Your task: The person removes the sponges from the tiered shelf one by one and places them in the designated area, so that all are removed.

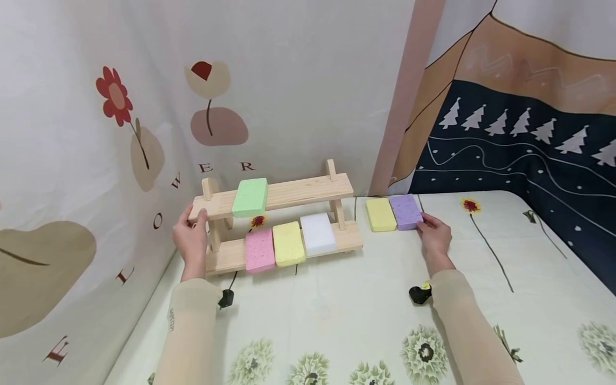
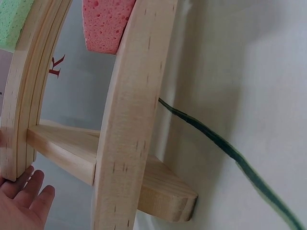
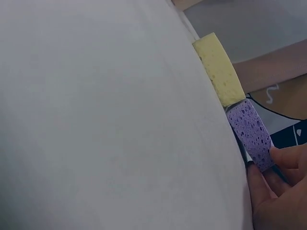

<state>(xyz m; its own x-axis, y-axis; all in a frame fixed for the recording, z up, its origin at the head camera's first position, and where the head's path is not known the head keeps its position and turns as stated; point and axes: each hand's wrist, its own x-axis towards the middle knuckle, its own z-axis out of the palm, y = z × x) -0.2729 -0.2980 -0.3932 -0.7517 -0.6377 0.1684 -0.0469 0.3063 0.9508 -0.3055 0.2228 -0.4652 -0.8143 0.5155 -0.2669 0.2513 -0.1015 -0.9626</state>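
My left hand (image 1: 189, 239) grips the left end of the upper board of a two-tier wooden shelf (image 1: 308, 187). In the left wrist view its fingers (image 2: 29, 191) curl around that board's end. My right hand (image 1: 435, 234) pinches the right edge of a purple sponge (image 1: 406, 212), thumb on one face and fingers beneath in the right wrist view. The purple sponge lies against a yellow sponge (image 1: 380, 215) to the right of the shelf. On the upper board sits a green sponge (image 1: 251, 197). Along the lower board lean a pink sponge (image 1: 260, 250), another yellow sponge (image 1: 289, 244) and a white sponge (image 1: 317, 234).
A pale flower-printed cloth (image 1: 337, 310) covers the table. Behind the shelf hangs a printed curtain (image 1: 308, 96), with a dark tree-patterned cloth (image 1: 520, 139) at the right. Small black objects show beside both wrists, one (image 1: 420, 294) near the right sleeve.
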